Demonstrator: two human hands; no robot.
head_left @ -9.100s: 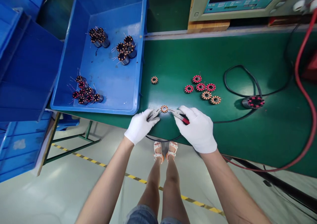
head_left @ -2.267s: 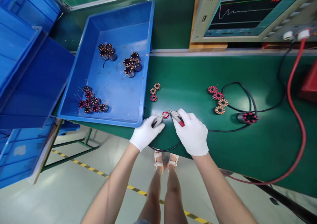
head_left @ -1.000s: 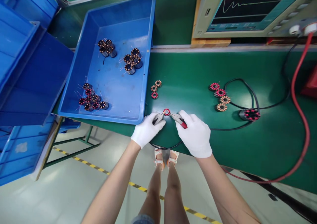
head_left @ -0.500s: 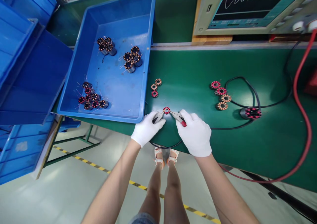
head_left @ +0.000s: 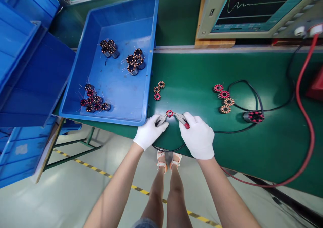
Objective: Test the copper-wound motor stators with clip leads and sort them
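Observation:
My left hand (head_left: 148, 131), in a white glove, is closed on a metal clip (head_left: 160, 120) at the front edge of the green table. My right hand (head_left: 198, 135), also gloved, grips a clip with a red handle (head_left: 186, 125). Between the two clip tips lies a small red wound ring (head_left: 169, 113); the tips reach its left and right sides, touching its wire ends as far as can be made out. Beyond it, two copper-coloured rings and one red ring (head_left: 157, 96) lie beside the blue tray.
The blue tray (head_left: 148, 86) at left holds groups of wound cores. Several rings (head_left: 225, 109) and a larger core (head_left: 253, 116) lie right, near black and red cables (head_left: 311, 137). A monitor (head_left: 207, 23) showing "OK" stands behind.
The monitor now shows a green "OK" at its top right. The view has shifted slightly, while both hands hold almost the same position around the red ring.

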